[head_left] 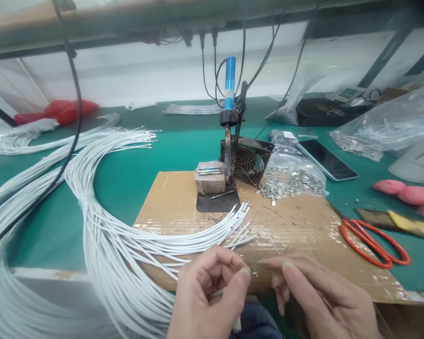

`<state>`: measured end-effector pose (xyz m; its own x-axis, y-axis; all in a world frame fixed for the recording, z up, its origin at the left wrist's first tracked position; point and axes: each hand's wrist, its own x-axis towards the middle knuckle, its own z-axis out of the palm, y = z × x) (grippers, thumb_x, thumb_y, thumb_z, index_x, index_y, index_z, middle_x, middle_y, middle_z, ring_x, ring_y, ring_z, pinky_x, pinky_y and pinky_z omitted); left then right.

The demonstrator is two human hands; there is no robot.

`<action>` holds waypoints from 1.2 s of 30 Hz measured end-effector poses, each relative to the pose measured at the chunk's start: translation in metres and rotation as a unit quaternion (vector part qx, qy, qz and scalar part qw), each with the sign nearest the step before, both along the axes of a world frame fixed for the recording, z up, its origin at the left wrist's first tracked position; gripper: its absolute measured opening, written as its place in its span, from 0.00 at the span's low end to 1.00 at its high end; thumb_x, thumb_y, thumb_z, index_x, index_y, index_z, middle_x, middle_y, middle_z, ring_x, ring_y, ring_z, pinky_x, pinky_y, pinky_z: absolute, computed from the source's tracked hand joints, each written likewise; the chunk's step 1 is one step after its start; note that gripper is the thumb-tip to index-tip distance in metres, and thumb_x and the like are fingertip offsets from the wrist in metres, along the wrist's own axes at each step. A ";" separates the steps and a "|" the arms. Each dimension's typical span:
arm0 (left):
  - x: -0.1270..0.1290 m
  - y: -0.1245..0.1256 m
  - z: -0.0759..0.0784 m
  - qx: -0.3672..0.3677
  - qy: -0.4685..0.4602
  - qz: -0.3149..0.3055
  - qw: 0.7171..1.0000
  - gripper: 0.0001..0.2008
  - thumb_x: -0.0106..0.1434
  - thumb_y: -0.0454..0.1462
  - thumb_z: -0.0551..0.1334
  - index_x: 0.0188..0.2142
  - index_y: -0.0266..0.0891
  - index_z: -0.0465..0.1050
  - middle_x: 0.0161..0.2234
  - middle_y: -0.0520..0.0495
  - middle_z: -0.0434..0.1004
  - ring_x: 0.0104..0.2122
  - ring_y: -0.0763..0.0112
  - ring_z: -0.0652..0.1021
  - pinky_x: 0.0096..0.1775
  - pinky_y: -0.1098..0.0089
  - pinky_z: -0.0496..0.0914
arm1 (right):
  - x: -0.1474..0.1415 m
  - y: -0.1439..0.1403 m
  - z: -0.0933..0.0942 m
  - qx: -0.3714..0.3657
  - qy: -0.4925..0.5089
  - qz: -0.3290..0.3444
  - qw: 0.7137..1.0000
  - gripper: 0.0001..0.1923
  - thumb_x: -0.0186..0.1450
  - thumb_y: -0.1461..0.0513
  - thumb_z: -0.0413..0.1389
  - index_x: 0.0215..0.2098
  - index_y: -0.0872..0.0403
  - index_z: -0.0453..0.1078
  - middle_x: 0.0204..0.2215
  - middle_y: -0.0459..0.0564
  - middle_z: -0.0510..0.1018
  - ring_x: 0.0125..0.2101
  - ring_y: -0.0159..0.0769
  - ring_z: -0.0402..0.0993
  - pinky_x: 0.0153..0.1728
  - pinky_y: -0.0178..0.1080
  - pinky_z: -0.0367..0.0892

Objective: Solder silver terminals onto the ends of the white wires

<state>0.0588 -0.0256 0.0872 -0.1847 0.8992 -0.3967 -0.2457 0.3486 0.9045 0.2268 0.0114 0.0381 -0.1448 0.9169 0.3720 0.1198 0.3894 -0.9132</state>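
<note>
My left hand (212, 294) is closed in a pinch at the cardboard's front edge. A short piece of white cable (217, 294) shows inside its curled fingers, and small coloured wire ends stick out just past the fingertips. To the right, my right hand (325, 294) has its fingers stretched toward those wire ends, thumb a little apart, with nothing visible between them. A large bundle of white cables (155, 235) curves in from the left, its tips lying on the cardboard (289, 235) just beyond my left hand.
Behind stands a soldering iron (229, 84) with a blue handle, upright over a block (210, 178) with solder wire on it. Beside it are a fan (250, 162) and many small metal connectors (289, 182). A phone (327, 160) and orange scissors (372, 242) lie right.
</note>
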 end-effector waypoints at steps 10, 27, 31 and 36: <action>0.003 0.001 0.007 -0.016 0.095 -0.060 0.994 0.13 0.56 0.45 0.70 0.28 0.41 0.70 0.20 0.58 0.60 0.22 0.75 0.57 0.27 0.71 0.49 | 0.008 0.009 0.021 -0.031 -0.119 0.096 0.988 0.24 0.80 0.51 0.53 0.28 0.50 0.75 0.19 0.41 0.70 0.15 0.27 0.67 0.15 0.29 0.61; 0.003 0.007 0.005 -0.014 0.086 -0.043 0.995 0.09 0.53 0.42 0.67 0.26 0.41 0.71 0.19 0.59 0.62 0.22 0.75 0.59 0.28 0.71 0.51 | 0.013 0.026 0.012 -0.036 -0.053 0.097 0.993 0.22 0.81 0.52 0.55 0.28 0.50 0.67 0.24 0.44 0.68 0.25 0.32 0.62 0.27 0.34 0.60; 0.003 0.008 0.004 -0.011 0.069 -0.022 0.997 0.10 0.52 0.43 0.68 0.25 0.41 0.71 0.19 0.59 0.61 0.22 0.76 0.58 0.28 0.71 0.52 | 0.020 0.018 0.000 -0.087 -0.022 0.008 0.996 0.24 0.78 0.50 0.59 0.26 0.50 0.69 0.21 0.43 0.67 0.23 0.31 0.64 0.24 0.32 0.62; 0.006 0.008 0.007 -0.007 0.063 0.007 0.998 0.10 0.52 0.42 0.69 0.25 0.41 0.72 0.19 0.59 0.61 0.22 0.76 0.58 0.27 0.72 0.50 | 0.013 0.002 -0.015 -0.111 0.005 0.054 0.992 0.09 0.72 0.54 0.67 0.35 0.46 0.86 0.22 0.44 0.74 0.18 0.28 0.64 0.16 0.30 0.58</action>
